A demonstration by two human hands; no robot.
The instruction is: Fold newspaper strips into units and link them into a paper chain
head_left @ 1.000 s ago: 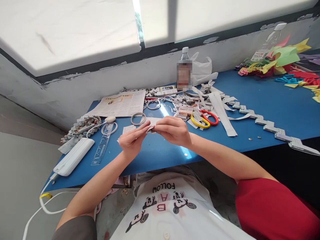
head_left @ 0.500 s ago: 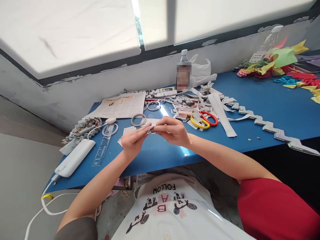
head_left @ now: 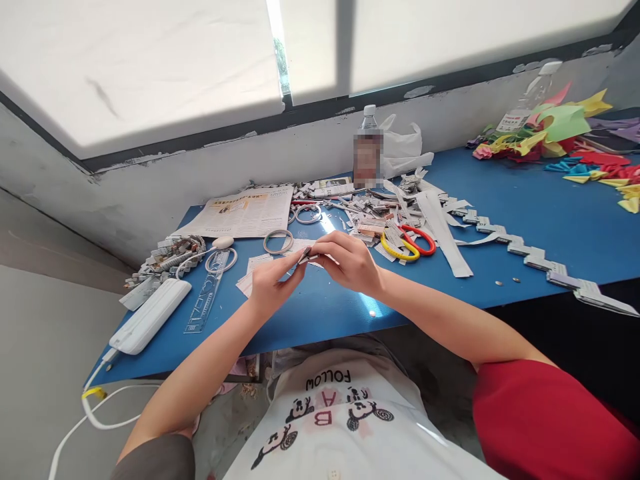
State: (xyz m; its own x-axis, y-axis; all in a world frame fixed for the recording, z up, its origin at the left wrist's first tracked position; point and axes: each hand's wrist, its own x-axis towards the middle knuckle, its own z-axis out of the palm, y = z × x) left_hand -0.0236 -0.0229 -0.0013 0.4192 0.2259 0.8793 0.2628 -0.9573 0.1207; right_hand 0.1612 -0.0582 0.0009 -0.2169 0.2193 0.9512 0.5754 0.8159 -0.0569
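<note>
Between my two hands is a small folded piece of printed paper (head_left: 304, 256), its edge showing at the fingertips. My left hand (head_left: 274, 280) pinches it from the left, thumb below and fingers above. My right hand (head_left: 350, 261) grips its other side with bent fingers; part of the paper is hidden behind them. Both hands are held above the blue table (head_left: 320, 313). Loose cut paper pieces (head_left: 249, 275) lie just beyond my left hand. A roll of tape (head_left: 278, 242) rests behind the hands, and scissors with yellow and red handles (head_left: 419, 240) lie right of them.
Paper scraps (head_left: 370, 210) are heaped at the back beside a bottle (head_left: 367, 150). A folded paper chain (head_left: 525, 252) runs along the right. To the left are a newspaper (head_left: 240, 212), a clear ruler (head_left: 204, 300) and a white power bank (head_left: 149, 317) with a cable.
My left fingers have shifted slightly and now tilt more around the folded paper. The paper has turned to show a darker edge. My right hand has barely moved.
</note>
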